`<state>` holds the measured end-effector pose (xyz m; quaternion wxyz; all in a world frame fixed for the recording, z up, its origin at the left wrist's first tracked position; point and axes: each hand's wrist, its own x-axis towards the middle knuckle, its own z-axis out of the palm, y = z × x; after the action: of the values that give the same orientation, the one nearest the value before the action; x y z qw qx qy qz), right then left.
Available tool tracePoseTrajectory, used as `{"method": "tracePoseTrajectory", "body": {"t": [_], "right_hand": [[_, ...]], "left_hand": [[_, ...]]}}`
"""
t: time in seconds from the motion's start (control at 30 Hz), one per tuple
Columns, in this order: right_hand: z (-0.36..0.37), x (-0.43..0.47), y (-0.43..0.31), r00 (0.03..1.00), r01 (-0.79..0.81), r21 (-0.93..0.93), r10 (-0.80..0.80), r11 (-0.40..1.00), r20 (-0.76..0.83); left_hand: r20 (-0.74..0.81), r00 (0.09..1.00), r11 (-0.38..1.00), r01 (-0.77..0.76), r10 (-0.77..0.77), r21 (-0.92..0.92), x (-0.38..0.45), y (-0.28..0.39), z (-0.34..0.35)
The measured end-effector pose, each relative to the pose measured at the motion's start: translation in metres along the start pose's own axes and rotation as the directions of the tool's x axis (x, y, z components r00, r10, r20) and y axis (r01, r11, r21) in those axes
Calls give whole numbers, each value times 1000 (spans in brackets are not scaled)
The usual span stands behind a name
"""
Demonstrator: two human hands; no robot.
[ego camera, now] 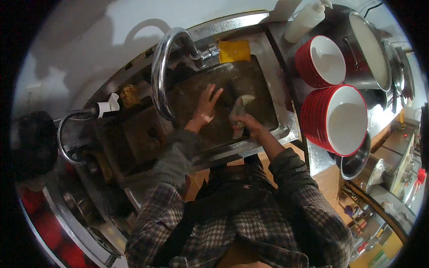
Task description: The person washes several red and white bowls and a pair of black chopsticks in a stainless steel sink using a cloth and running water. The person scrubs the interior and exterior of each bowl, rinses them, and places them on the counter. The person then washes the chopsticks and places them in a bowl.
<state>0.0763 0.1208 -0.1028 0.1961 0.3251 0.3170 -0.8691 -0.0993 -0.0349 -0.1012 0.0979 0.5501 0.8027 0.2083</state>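
Both of my hands are in a stainless steel sink (272,67) with a dark, brownish basin. My left hand (207,104) reaches over the basin with fingers spread and nothing in its grasp. To its right, my right hand (247,121) grips a pale, wet-looking curved item (238,108), perhaps a cloth or a small dish; blur hides its exact kind. A chrome gooseneck faucet (157,73) arches over the basin's left part. On the sink's back ledge lies a yellow sponge or cloth (234,51).
Right of the sink stand two stacks of red bowls with white insides, a smaller stack (318,62) and a larger stack (330,120). Behind them are a white pump bottle (305,23) and a large metal pot (352,57). A second hose faucet (63,134) curves at left.
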Motion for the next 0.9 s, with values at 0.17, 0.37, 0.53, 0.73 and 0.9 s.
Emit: {"method": "tracePoseTrajectory", "body": {"t": [0.17,0.37,0.53,0.73,0.9], "right_hand": [[7,-24,-30,963,-135,-193,174,972,208],[-33,-32,-58,979,-196,-402,200,894,-33],[-33,11,-46,763,-43,-934,-592,354,-259],[1,45,-5,696,95,-980,-692,-177,192],[5,65,11,613,181,-676,-620,714,-491]], "left_hand": [[6,933,920,-357,361,161,35,0,0],[331,936,992,-114,123,-45,-5,-42,20],[316,922,974,224,-222,30,-46,-54,59],[111,965,845,263,-238,-466,-18,-12,75],[395,678,428,714,-620,-554,3,56,38]]}}
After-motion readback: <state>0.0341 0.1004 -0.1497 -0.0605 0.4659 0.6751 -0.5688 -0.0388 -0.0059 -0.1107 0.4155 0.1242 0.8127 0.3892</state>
